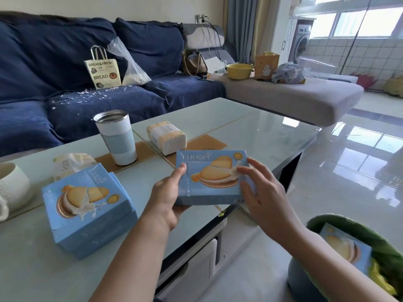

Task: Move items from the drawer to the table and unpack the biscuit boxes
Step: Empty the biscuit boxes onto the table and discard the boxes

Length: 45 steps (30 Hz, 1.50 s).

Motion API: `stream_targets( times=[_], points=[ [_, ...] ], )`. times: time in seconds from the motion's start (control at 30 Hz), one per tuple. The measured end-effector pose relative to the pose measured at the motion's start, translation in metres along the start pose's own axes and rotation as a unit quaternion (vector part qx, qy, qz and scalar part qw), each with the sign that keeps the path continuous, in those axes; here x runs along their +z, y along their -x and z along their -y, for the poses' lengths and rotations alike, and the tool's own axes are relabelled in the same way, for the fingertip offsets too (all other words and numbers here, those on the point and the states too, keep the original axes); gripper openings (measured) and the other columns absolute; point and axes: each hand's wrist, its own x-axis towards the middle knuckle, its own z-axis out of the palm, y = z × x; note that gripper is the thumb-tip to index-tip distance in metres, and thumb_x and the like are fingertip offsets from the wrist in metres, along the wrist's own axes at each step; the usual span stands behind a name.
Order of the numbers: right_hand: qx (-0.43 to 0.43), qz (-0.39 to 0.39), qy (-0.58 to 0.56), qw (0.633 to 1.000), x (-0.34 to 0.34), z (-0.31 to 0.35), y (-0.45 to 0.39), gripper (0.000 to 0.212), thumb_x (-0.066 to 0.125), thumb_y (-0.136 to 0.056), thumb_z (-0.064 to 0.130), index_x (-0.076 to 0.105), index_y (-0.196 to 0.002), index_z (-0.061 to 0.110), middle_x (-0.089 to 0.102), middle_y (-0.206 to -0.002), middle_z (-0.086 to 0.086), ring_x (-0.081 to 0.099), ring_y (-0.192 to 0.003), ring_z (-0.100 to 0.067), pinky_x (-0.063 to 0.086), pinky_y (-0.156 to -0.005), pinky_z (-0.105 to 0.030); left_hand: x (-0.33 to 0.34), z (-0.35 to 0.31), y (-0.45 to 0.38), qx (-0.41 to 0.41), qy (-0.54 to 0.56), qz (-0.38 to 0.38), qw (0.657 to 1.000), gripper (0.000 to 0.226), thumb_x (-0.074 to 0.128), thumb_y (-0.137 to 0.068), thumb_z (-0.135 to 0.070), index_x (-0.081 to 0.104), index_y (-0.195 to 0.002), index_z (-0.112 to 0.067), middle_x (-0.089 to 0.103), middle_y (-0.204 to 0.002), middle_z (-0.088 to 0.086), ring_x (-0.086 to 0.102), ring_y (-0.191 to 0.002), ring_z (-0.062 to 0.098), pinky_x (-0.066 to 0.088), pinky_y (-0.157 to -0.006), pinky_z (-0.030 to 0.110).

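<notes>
I hold a blue biscuit box (209, 171) just above the near edge of the glass table (250, 127). My left hand (168, 199) grips its left end from below, thumb on the front face. My right hand (259, 188) holds its right end, fingers curled onto the picture side. Two more blue biscuit boxes (87, 205) lie stacked on the table to the left, the top one torn open along its face. Another blue biscuit box (346, 245) sits inside a green bag (357, 227) at the lower right.
On the table stand a steel-rimmed tumbler (117, 138), a white ribbed mug (11, 186) and two tissue packs (168, 136), (67, 164). A white drawer front (196, 267) shows under the table edge. A blue sofa (65, 68) lies behind, glossy floor to the right.
</notes>
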Motion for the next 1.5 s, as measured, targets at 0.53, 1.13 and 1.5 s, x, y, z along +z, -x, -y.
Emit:
stream_targets(
  times=[0.53, 1.13, 1.5],
  points=[
    [-0.159, 0.033, 0.166, 0.973, 0.015, 0.009, 0.008, 0.043, 0.054, -0.088, 0.045, 0.067, -0.116, 0.015, 0.066, -0.123, 0.004, 0.059, -0.118, -0.022, 0.053, -0.094, -0.042, 0.004, 0.004, 0.004, 0.007, -0.041, 0.022, 0.999, 0.035, 0.072, -0.084, -0.024, 0.066, -0.108, 0.001, 0.073, -0.093, 0.019, 0.069, -0.074, 0.026, 0.057, -0.066, 0.036],
    [-0.121, 0.027, 0.102, 0.987, 0.012, 0.016, 0.009, 0.048, 0.046, -0.093, 0.052, 0.056, -0.133, 0.026, 0.052, -0.139, -0.001, 0.044, -0.133, -0.026, 0.036, -0.106, -0.055, 0.011, 0.007, 0.009, 0.016, -0.002, 0.031, 0.999, 0.043, 0.072, -0.077, 0.000, 0.061, -0.119, 0.001, 0.072, -0.091, 0.018, 0.068, -0.064, 0.023, 0.055, -0.052, 0.028],
    [0.359, 0.050, -0.186, 0.913, 0.003, 0.019, -0.005, 0.135, 0.080, -0.048, 0.071, 0.003, -0.152, 0.034, 0.031, -0.138, 0.006, 0.043, -0.126, -0.017, 0.053, -0.095, -0.044, 0.019, 0.010, 0.015, 0.121, -0.047, 0.093, 0.987, 0.049, 0.071, -0.080, 0.001, 0.048, -0.117, -0.020, 0.069, -0.105, 0.009, 0.071, -0.084, 0.021, 0.057, -0.062, 0.031]
  ],
)
